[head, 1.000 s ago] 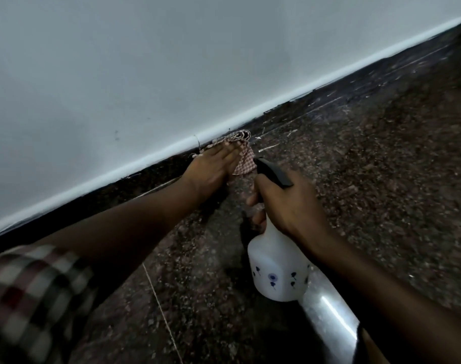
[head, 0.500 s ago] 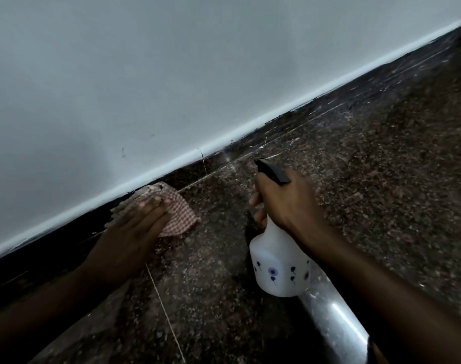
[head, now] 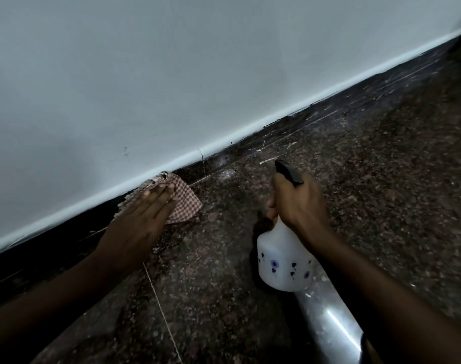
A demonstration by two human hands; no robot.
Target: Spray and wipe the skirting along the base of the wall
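The dark granite skirting (head: 282, 130) runs diagonally under the white wall (head: 171, 74), from lower left to upper right. My left hand (head: 142, 214) lies flat, fingers together, pressing a red-and-white checked cloth (head: 183, 202) against the skirting where it meets the floor. My right hand (head: 299, 203) grips the neck of a white spray bottle (head: 282, 261) with small blue flower prints. Its black nozzle (head: 288, 172) points at the skirting to the right of the cloth. The bottle's base is close to the floor.
The floor (head: 381, 206) is speckled brown granite with a thin pale joint line (head: 161, 308) running toward me. A shiny metal cylinder (head: 326, 327) lies below the bottle under my right forearm. Pale scratches and specks mark the skirting to the right.
My left hand slid the cloth leftward along the skirting, then came back a little to the right. My right hand and the bottle have barely moved.
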